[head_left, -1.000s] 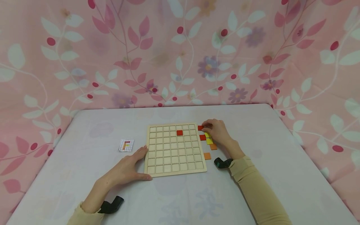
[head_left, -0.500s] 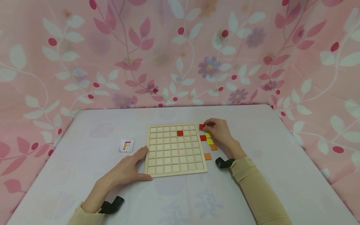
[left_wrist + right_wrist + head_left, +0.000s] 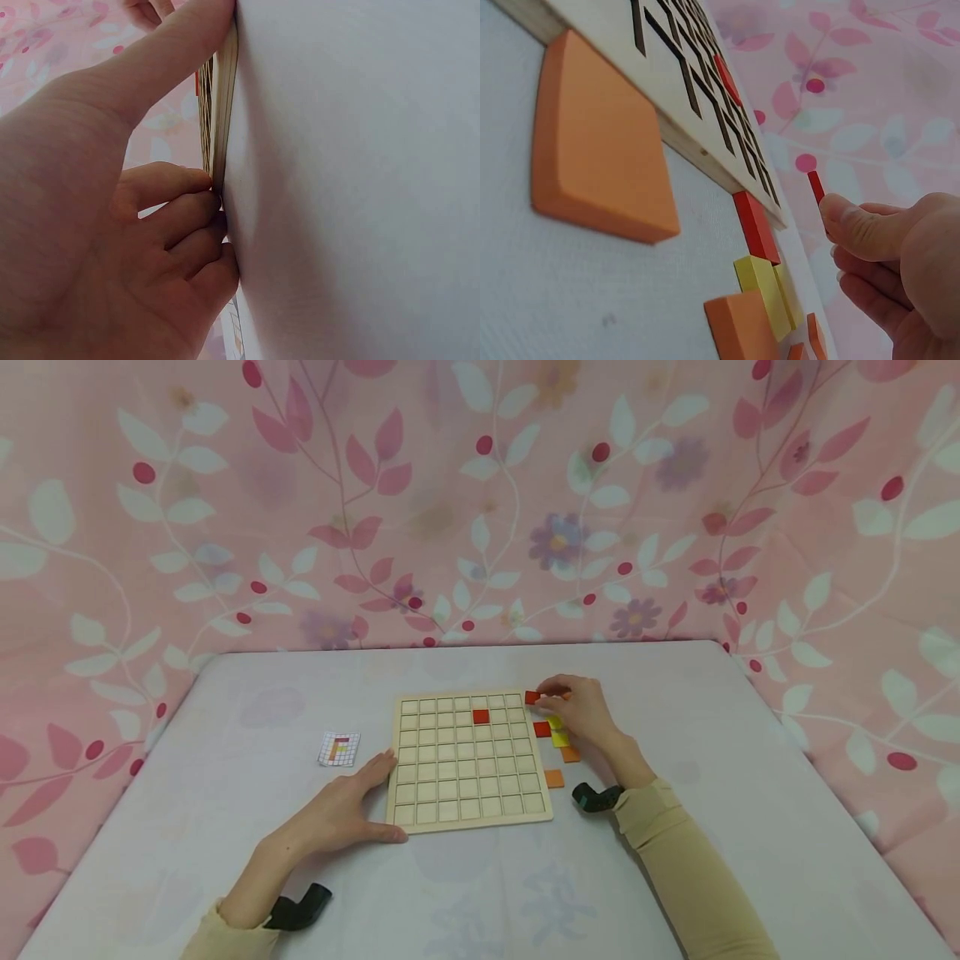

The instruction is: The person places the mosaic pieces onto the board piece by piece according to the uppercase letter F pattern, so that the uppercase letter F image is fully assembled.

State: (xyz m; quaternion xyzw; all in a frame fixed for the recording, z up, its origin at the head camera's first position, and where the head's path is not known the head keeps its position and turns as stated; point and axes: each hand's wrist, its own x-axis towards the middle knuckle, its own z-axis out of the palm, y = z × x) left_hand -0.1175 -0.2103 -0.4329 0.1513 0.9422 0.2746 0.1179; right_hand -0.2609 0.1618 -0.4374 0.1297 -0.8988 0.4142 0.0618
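In the head view a square wooden grid board (image 3: 456, 793) lies on the table with one red tile (image 3: 481, 717) in an upper cell. My left hand (image 3: 337, 806) rests at its left side, thumb by the near corner, fingertips touching the edge. My right hand (image 3: 588, 714) pinches another red tile (image 3: 532, 697) between thumb and finger, just off the board's far right corner. The right wrist view has this held tile (image 3: 816, 187) raised above the tabletop. Below the hand lie a red tile (image 3: 542, 729), yellow tiles (image 3: 560, 739) and an orange tile (image 3: 571, 755).
Another orange tile (image 3: 555, 778) lies against the board's right edge. Left of the board is a small gridded card (image 3: 339, 749) with a coloured pattern. More orange tiles (image 3: 816, 337) show under the right hand in its wrist view. A pink floral cloth (image 3: 450, 510) hangs behind the table.
My right hand has shifted slightly left, bringing the pinched red tile closer to the board's far right corner. An orange bit now shows beside its fingers. My left hand and the board stay put.
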